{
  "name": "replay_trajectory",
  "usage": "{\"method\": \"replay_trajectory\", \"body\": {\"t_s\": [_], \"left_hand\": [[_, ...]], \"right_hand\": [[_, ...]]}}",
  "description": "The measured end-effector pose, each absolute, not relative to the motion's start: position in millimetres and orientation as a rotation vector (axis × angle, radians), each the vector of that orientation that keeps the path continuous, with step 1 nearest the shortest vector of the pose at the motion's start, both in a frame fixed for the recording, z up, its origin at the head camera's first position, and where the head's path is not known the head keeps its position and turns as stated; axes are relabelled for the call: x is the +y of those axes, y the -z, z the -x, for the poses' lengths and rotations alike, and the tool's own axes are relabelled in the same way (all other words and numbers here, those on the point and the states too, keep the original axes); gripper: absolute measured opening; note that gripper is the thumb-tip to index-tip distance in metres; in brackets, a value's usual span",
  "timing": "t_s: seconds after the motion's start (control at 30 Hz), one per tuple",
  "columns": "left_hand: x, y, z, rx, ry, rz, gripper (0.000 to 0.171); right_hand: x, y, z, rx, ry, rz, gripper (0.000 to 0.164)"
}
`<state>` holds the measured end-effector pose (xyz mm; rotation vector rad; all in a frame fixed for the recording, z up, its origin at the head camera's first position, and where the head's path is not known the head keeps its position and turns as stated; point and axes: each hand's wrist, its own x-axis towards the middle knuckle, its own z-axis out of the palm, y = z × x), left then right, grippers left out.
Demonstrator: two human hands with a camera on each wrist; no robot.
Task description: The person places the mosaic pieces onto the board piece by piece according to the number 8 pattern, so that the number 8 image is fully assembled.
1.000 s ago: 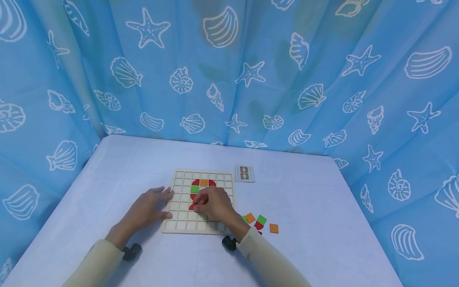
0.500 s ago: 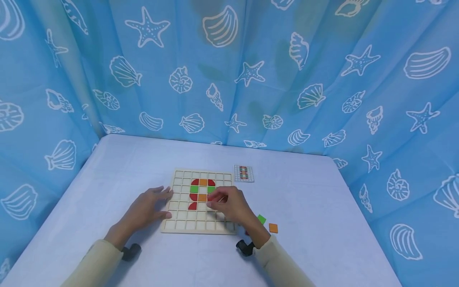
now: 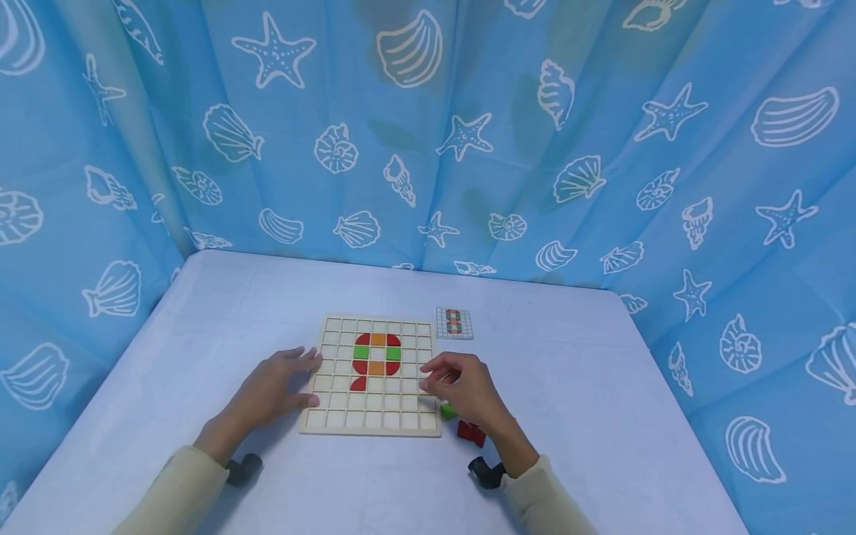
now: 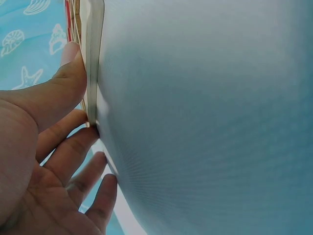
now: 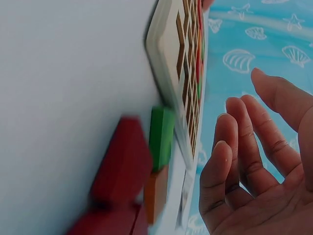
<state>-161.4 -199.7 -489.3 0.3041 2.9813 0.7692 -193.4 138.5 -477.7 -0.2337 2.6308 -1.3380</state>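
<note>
A wooden grid board (image 3: pixel 364 421) lies on the table, with red quarter-round, orange and green square tiles in its cells. Two rows below the green tiles, one red quarter-round tile (image 3: pixel 358 384) sits at the lower left of the pattern. My left hand (image 3: pixel 274 386) rests with its thumb and fingertips against the board's left edge. Over the right edge of the board, my right hand (image 3: pixel 461 383) hovers with fingers loosely bent and nothing between them. Under it lie a loose green tile (image 5: pixel 161 137), an orange tile (image 5: pixel 155 196) and red tiles (image 5: pixel 122 166), partly hidden by the hand in the head view.
Behind the board's right corner lies a small pattern card (image 3: pixel 454 323) printed with a coloured grid design. A white cloth covers the table (image 3: pixel 568 357). A blue curtain (image 3: pixel 428 134) with shells and starfish hangs behind it.
My right hand has let go of a red tile in the pattern's right column and moved right, off toward the loose tiles. My left hand has stayed at the board's edge.
</note>
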Motion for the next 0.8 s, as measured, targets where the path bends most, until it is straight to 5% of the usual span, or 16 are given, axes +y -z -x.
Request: {"method": "replay_trajectory", "body": {"t_s": [0.8], "left_hand": [[-200.6, 488.6, 161.1, 2.973, -0.778, -0.306, 0.08]], "right_hand": [[190.9, 485.1, 180.0, 2.713, 1.099, 0.002, 0.028]]}}
